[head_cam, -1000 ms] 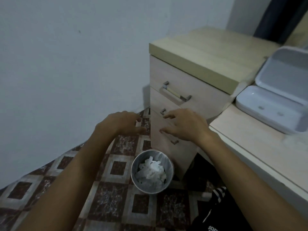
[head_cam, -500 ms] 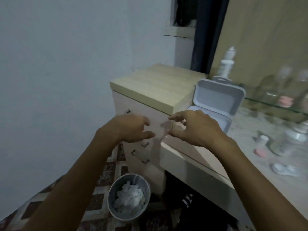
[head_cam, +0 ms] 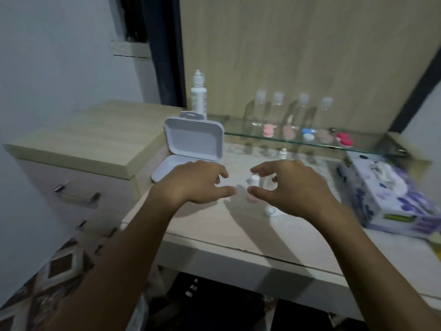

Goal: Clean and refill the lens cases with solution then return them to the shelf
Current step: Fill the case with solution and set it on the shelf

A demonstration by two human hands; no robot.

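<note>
A: Which step is shown?
B: Likely picking up the pink lens case (head_cam: 252, 199) from the worktop (head_cam: 229, 225), between both hands, beside a small bottle (head_cam: 254, 180); pinch its rim and keep it level

A: Hand pose?
B: Left hand (head_cam: 194, 182) and right hand (head_cam: 294, 187) hover palm-down, fingers (head_cam: 261, 168) loosely curled, holding nothing. More cases sit on the glass shelf (head_cam: 274, 139) near the solution bottle (head_cam: 198, 95)
</note>
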